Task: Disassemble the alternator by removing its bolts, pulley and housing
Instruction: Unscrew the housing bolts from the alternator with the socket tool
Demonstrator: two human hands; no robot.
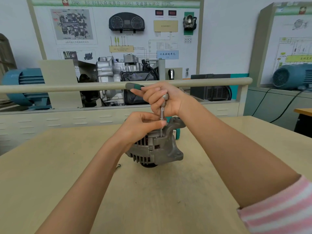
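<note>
Before you a tan desk (67, 174), behind it a beige rail (50, 88), a cutaway gearbox (121, 78), a wall chart (116, 31), two blue motors (23, 86).

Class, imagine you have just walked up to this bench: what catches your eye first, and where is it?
At the table's centre stands a grey alternator. Above it the right hand grips a green-handled ratchet whose extension runs down to the housing, while the left hand pinches that extension near its lower end. A small bolt lies on the table to the alternator's left.
</note>
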